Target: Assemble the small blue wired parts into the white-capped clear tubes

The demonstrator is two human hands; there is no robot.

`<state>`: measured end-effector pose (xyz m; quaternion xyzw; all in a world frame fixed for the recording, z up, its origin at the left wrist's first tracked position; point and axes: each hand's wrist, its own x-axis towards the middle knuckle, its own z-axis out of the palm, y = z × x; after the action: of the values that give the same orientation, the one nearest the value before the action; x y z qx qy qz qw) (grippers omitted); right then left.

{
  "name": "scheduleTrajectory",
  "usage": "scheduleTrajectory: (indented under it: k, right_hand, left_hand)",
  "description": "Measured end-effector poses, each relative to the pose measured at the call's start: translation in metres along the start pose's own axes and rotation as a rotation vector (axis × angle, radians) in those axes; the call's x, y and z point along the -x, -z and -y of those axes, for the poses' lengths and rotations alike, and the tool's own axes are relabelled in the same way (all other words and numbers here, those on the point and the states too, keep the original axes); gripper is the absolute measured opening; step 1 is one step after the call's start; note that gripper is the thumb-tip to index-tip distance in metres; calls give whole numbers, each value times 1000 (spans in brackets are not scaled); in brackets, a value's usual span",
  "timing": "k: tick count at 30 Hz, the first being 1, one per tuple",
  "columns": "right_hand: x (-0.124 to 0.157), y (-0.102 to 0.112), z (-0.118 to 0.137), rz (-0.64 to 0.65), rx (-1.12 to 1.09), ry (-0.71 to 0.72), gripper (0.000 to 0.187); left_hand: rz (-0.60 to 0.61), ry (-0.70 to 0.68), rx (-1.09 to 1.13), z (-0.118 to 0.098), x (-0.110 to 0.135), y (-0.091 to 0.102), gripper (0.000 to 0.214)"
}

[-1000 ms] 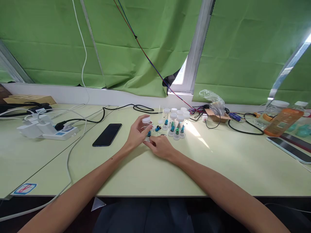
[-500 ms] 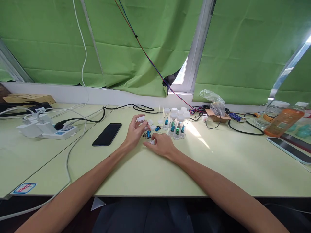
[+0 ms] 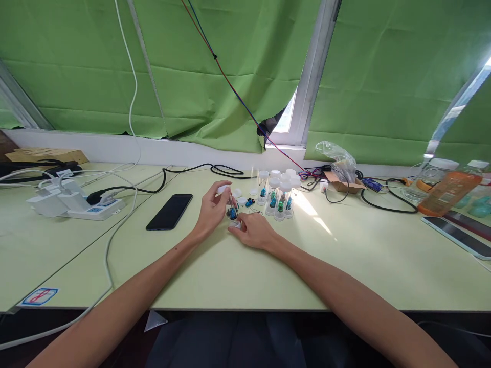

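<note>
My left hand [image 3: 211, 208] is closed around a small clear tube [image 3: 232, 211] with a white cap on top and a blue part with thin leads inside. Just under the tube's lower end, the fingers of my right hand [image 3: 254, 230] pinch a white cap [image 3: 236, 224]. Tube and cap look to be touching, though the fingers partly hide the join. Beyond my right hand lie loose blue parts [image 3: 250, 202] with thin leads. Several capped clear tubes [image 3: 280, 208], holding blue or green parts, stand upright to the right of them.
A black phone [image 3: 169, 212] lies left of my hands. Farther left sits a white power strip [image 3: 100, 210] with plugs and cables. At the right are a small cardboard box [image 3: 342, 184], an orange bottle [image 3: 449, 193] and another phone [image 3: 456, 237]. Green curtains [image 3: 230, 76] hang behind.
The tube and the white cap under it have come together, and the tube stands a little more upright. My right hand has shifted slightly; the standing tubes have stayed put.
</note>
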<state>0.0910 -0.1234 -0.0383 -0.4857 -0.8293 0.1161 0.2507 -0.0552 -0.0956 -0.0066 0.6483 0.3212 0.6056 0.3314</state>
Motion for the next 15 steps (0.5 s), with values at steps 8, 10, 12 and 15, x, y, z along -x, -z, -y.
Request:
scheduleTrajectory:
  k: [8, 10, 12, 15]
  right_hand:
    - [-1, -1, -2, 13, 12, 15, 27]
    - [-1, -1, -1, 12, 14, 14, 27]
    - [-1, 0, 0, 12, 14, 11, 27]
    - [0, 2, 1, 29, 18, -3, 27]
  left_hand:
    - [-39, -21, -74, -1, 2, 0, 31]
    - [-50, -24, -83, -2, 2, -1, 31]
    - [-56, -29, -85, -2, 3, -1, 31]
    - [-59, -36, -83, -2, 3, -1, 33]
